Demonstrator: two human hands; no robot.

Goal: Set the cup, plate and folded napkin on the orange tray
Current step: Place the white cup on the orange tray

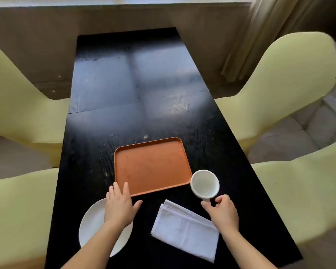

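The orange tray (151, 166) lies flat on the black surface (136, 78), a little turned, and nothing is on it. Just beside its near right corner stands the white cup (205, 183), upright on the surface, with the open mouth toward the camera; it looks empty inside. Its handle points toward the person. The right hand (222, 213) is at this handle, and its grip is pinching the handle between the thumb and the bent fingers.

The folded napkin (184, 230) is white and lies on the surface near the tray's front edge, between the two arms, with its layered folds visible at the far corner. The right wrist passes over its right edge.

The white plate (91, 226) rests on the surface at the near left, just in front of the tray's left corner. The left hand (119, 207) is above the plate's far part, flat, palm down. Its grip is spread and it holds nothing; the fingertips (126, 186) reach the near left rim of the tray.

Pale yellow chairs (291, 82) stand on both sides of the surface.
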